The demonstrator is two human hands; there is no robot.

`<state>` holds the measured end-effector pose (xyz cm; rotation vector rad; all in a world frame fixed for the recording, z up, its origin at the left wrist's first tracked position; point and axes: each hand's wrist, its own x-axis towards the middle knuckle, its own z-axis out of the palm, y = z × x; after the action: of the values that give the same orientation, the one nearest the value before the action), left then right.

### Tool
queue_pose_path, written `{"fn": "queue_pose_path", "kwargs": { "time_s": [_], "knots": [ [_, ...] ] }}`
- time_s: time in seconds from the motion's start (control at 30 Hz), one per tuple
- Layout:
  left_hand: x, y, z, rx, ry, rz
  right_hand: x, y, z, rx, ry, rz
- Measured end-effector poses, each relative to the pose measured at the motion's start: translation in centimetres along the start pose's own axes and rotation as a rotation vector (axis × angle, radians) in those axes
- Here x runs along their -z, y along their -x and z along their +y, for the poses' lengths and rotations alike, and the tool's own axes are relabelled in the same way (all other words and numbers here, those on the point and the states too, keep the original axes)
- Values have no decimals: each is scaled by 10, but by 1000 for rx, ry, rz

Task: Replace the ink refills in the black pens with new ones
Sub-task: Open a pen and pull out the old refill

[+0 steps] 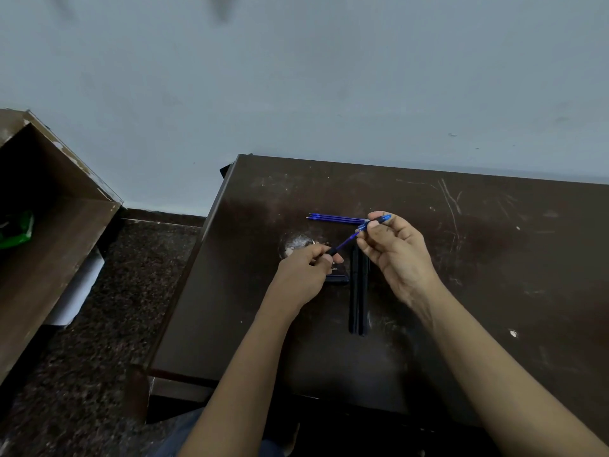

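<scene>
Above the dark wooden table (494, 258) I hold one pen slanted between both hands. My left hand (306, 268) pinches its black lower part (333, 250). My right hand (395, 255) grips the blue upper part (379, 222), and a blue refill (347, 240) shows between the two. Two black pens (358, 291) lie side by side on the table under my hands, pointing away from me. A short black pen piece (337, 279) lies beside my left hand. Several blue refills (336, 219) lie in a row farther back.
A pale worn patch (295, 244) marks the tabletop behind my left hand. The table's left edge drops to a speckled dark floor (108, 324). A brown open-topped cabinet (49, 225) with something green inside stands at the left. A grey wall is behind.
</scene>
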<state>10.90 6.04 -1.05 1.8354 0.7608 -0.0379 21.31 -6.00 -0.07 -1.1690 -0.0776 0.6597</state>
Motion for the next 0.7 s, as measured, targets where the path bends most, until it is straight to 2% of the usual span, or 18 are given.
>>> {"fn": "queue_pose_path", "kwargs": {
  "time_s": [0.2,0.47,0.7],
  "knots": [
    [0,0,0,3,-4,-19,0,2,3,30,125,-41],
    [-1,1,1,-1,50,8,5,-3,0,39,63,3],
    [0,1,1,4,43,6,6,-2,-1,41,128,-37]
  ]
}}
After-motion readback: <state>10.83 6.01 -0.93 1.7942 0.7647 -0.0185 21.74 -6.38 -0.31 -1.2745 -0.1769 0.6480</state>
